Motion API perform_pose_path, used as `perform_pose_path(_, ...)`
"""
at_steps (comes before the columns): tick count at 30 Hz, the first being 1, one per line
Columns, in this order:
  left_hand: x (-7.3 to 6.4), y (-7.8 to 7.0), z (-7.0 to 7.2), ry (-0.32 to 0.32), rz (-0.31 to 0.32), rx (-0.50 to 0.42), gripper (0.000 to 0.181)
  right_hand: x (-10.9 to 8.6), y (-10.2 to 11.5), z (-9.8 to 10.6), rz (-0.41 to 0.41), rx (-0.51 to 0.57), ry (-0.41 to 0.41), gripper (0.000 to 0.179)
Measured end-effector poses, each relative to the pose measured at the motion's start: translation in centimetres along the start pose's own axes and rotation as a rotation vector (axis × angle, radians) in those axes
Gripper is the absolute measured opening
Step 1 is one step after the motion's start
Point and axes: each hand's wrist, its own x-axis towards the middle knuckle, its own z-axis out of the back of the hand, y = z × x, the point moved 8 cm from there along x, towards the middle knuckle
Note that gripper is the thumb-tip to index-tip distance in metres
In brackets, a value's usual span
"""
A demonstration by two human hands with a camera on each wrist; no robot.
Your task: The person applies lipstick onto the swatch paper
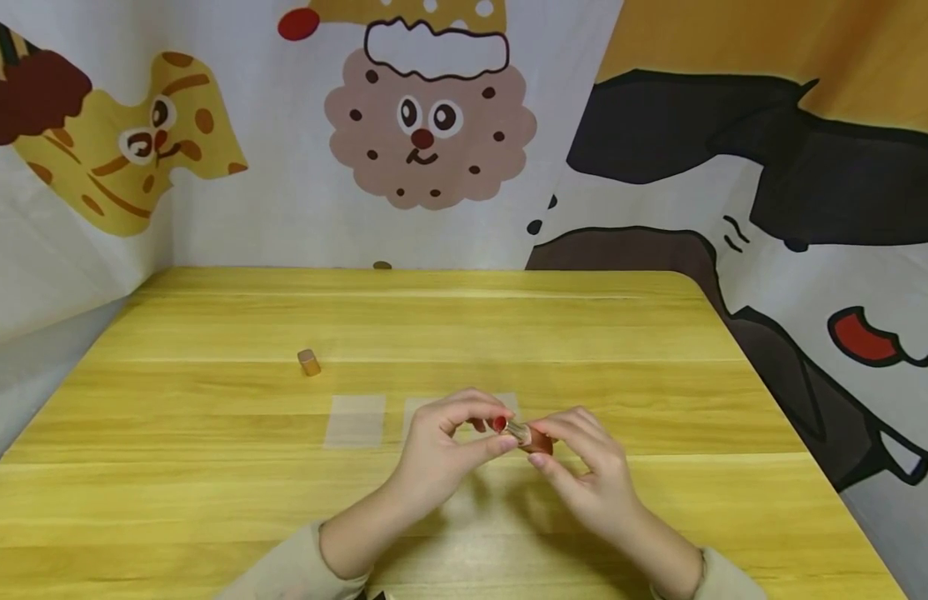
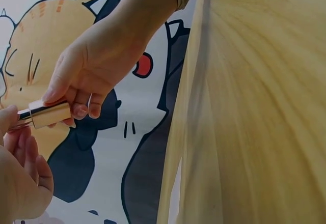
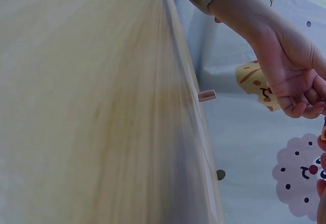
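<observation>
The lipstick (image 1: pixel 519 432) sits between the two grips, above the surface (image 1: pixel 209 500). The left grip (image 1: pixel 449 435) pinches near its red end, thumb and forefinger on the gold tube; the right grip (image 1: pixel 593 468) pinches the brown base (image 1: pixel 541 443). It is probably light and stiff, the shiny tube a little slippery, the red tip (image 1: pixel 499 424) soft and easily smeared. Best hold the base and gold tube, off the tip. The cap (image 1: pixel 309 362) lies beyond and left of the left grip.
</observation>
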Motion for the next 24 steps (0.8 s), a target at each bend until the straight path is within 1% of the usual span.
perform_pose_path(1,0.1,-0.4,0.0,0.001,-0.004,0.001,0.016,0.0,0.0,0.0,-0.002,0.003,0.002,0.020)
perform_pose_path(9,0.2,-0.6,0.1,0.005,-0.022,-0.001,0.017,-0.2,-0.1,-0.3,-0.012,0.033,0.022,0.021)
perform_pose_path(16,0.3,-0.9,0.0,0.011,-0.033,0.007,0.018,-0.6,-0.5,-0.4,-0.015,0.029,0.039,0.023)
perform_pose_path(20,0.2,-0.7,0.0,0.011,-0.033,0.010,0.019,-1.4,-1.4,-0.6,-0.017,0.028,0.056,0.024)
perform_pose_path(24,0.0,0.4,0.0,0.022,-0.034,0.006,0.020,-2.1,-2.1,-0.8,-0.015,0.031,0.075,0.025)
